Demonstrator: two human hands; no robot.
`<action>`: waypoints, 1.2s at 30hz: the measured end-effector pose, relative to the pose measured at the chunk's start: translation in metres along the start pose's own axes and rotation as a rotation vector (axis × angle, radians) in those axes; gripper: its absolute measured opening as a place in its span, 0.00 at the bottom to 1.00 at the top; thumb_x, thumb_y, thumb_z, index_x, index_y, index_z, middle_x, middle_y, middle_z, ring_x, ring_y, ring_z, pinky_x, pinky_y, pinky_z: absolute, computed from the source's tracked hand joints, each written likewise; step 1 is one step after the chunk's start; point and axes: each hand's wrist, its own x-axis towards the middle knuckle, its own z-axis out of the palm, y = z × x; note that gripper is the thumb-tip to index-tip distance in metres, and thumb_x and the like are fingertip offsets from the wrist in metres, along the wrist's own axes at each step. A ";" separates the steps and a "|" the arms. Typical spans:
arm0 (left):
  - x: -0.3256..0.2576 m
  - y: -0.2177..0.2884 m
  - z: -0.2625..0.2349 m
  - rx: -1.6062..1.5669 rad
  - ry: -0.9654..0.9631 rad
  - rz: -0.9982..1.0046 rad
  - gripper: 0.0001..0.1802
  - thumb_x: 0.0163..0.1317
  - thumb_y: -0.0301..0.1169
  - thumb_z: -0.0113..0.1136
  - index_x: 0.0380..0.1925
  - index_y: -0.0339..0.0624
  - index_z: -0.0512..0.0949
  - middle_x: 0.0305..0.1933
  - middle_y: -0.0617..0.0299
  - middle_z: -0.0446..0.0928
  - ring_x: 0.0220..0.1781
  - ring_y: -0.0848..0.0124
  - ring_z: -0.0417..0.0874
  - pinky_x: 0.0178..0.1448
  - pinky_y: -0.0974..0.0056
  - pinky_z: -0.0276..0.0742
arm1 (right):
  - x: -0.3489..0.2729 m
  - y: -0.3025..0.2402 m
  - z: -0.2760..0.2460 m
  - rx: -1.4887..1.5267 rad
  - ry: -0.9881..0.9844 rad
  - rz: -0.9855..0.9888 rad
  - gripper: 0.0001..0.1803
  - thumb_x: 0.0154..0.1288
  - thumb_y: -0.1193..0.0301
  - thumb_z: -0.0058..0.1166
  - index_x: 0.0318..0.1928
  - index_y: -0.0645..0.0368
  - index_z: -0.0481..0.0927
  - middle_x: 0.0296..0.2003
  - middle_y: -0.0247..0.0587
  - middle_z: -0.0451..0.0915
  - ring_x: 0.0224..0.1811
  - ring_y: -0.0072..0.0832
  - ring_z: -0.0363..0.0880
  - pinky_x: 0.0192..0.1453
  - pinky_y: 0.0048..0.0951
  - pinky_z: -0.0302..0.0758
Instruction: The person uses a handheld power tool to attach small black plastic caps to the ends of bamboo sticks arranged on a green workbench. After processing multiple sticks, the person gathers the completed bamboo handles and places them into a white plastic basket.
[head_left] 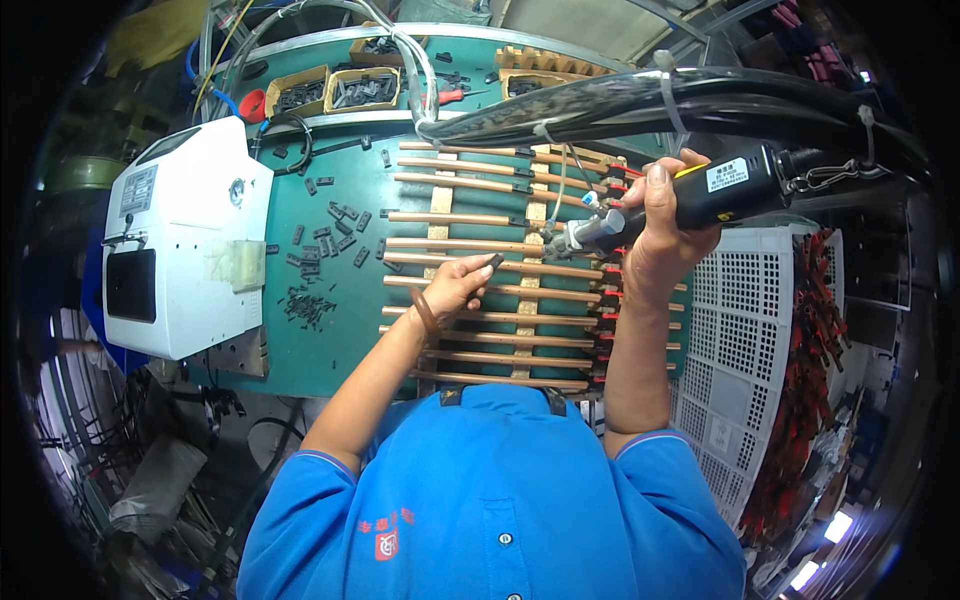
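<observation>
A black, cylindrical powered screwdriver [700, 195] with a grey metal nose is gripped by the right hand [665, 225], fingers wrapped tightly round its body, above the right end of a rack of long copper-coloured rods [480, 270] laid across wooden slats. A small dark clip [496, 261] is pinched between the thumb and fingertips of the left hand [455, 285] over the rack's middle. Loose dark clips [310, 305] are scattered left of the rack, and a white box-shaped machine [185, 240] stands further left. A white perforated plastic crate [745, 350] lies right of the rack.
</observation>
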 end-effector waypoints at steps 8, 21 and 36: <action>0.039 0.007 0.004 1.237 0.364 0.797 0.12 0.54 0.31 0.66 0.40 0.47 0.81 0.32 0.58 0.79 0.32 0.60 0.82 0.34 0.58 0.78 | -0.007 0.012 0.008 0.014 0.013 0.014 0.19 0.59 0.82 0.54 0.51 0.65 0.67 0.33 0.38 0.76 0.25 0.20 0.75 0.32 0.24 0.76; 0.055 0.016 0.007 1.452 0.253 0.877 0.06 0.53 0.32 0.64 0.32 0.49 0.81 0.38 0.63 0.76 0.32 0.59 0.81 0.31 0.57 0.78 | -0.025 0.038 0.002 -0.110 0.084 -0.031 0.10 0.53 0.82 0.51 0.38 0.66 0.72 0.25 0.40 0.79 0.23 0.25 0.79 0.35 0.25 0.79; 0.058 0.016 0.005 1.440 0.203 0.867 0.05 0.55 0.30 0.61 0.32 0.45 0.81 0.36 0.60 0.75 0.32 0.57 0.81 0.31 0.54 0.76 | -0.023 0.058 0.000 -0.307 0.099 -0.316 0.14 0.53 0.78 0.61 0.40 0.66 0.74 0.36 0.37 0.79 0.34 0.19 0.77 0.41 0.20 0.73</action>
